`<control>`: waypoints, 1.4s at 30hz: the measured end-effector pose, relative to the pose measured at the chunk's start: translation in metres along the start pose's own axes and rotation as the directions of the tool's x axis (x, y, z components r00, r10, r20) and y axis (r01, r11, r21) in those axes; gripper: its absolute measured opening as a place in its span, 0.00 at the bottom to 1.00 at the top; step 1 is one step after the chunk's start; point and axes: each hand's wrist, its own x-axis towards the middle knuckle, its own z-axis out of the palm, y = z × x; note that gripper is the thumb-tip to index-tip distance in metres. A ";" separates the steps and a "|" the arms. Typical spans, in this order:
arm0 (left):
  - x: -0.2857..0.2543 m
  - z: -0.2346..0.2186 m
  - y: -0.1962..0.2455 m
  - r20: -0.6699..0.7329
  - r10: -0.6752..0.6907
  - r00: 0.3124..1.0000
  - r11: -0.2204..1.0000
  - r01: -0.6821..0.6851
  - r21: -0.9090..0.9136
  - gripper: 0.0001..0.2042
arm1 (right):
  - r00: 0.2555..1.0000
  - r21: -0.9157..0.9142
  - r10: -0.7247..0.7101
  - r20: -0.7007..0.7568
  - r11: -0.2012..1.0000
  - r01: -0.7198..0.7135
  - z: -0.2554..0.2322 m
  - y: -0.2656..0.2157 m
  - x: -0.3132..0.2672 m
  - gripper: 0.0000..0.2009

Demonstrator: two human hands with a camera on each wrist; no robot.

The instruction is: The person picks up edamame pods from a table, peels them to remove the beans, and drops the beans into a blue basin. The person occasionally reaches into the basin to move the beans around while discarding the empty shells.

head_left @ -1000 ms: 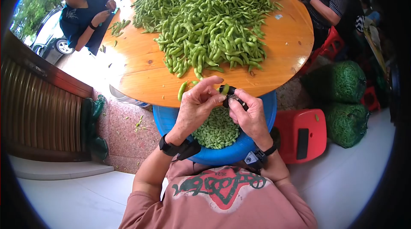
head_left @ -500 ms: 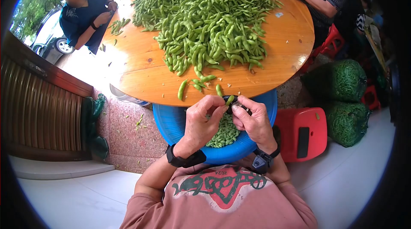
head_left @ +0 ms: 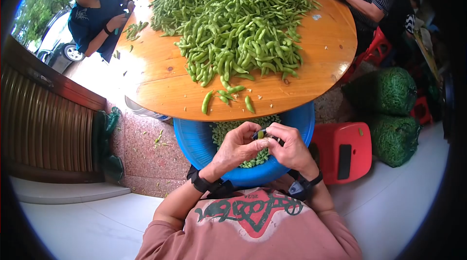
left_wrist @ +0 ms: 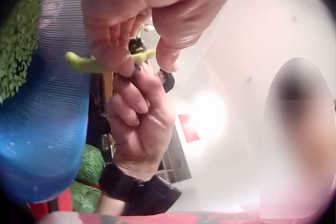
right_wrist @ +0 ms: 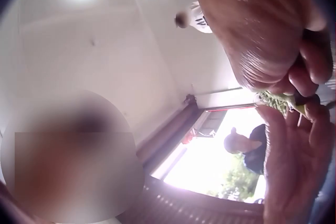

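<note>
Over the blue basin (head_left: pixel 192 155) of shelled beans (head_left: pixel 221 133), the left hand (head_left: pixel 236 147) pinches a green pod (head_left: pixel 261 134). In the left wrist view the pod (left_wrist: pixel 86 65) sticks out past the fingers of the left hand (left_wrist: pixel 157 8). The right hand (head_left: pixel 292 148) meets it from the other side, its fingers curled round a small black tool (head_left: pixel 277 140). The right wrist view has the right hand (right_wrist: pixel 262 29) and left hand (right_wrist: pixel 294 166) fingertip to fingertip, the tool mostly hidden.
A large heap of pods (head_left: pixel 233 26) covers much of the round wooden table (head_left: pixel 165 89), a few loose pods (head_left: pixel 207 102) near its edge. Two people sit across it. A red stool (head_left: pixel 357 155) and green net sacks (head_left: pixel 394 138) stand at the right.
Both hands have drawn back from the table edge towards the body, holding a pod and the black tool between them. One pod now lies on the table near the edge where the hands were.
</note>
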 end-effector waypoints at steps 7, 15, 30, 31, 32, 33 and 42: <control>-0.007 0.008 0.002 -0.021 0.213 0.977 0.645 -0.125 0.754 0.12 | 0.995 -0.233 -0.101 0.006 0.967 0.100 0.003 0.002 -0.002 0.05; -0.005 -0.008 -0.016 -0.036 -0.147 0.989 0.963 0.151 0.224 0.20 | 0.973 -0.371 -0.173 -0.155 0.923 0.105 0.026 0.025 -0.004 0.04; 0.006 0.001 -0.042 -0.276 0.053 0.960 0.999 -0.052 0.011 0.12 | 0.901 -0.646 -0.368 -0.230 0.750 0.141 0.053 0.037 0.005 0.08; 0.007 0.004 -0.043 -0.295 -0.032 0.955 0.970 -0.041 -0.239 0.12 | 0.889 -0.616 -0.375 -0.263 0.774 0.144 0.053 0.037 0.006 0.07; 0.008 0.008 -0.040 -0.291 -0.117 0.949 0.880 -0.037 -0.474 0.12 | 0.889 -0.615 -0.375 -0.264 0.775 0.145 0.050 0.037 0.007 0.07; 0.007 0.014 -0.037 -0.291 -0.005 0.957 0.951 -0.086 -0.297 0.11 | 0.886 -0.535 -0.361 -0.290 0.829 0.162 0.046 0.035 0.008 0.06; 0.004 0.010 -0.015 -0.100 -0.139 0.985 0.951 0.104 -0.291 0.09 | 0.950 0.299 0.189 -0.247 0.948 -0.110 0.024 0.031 -0.002 0.05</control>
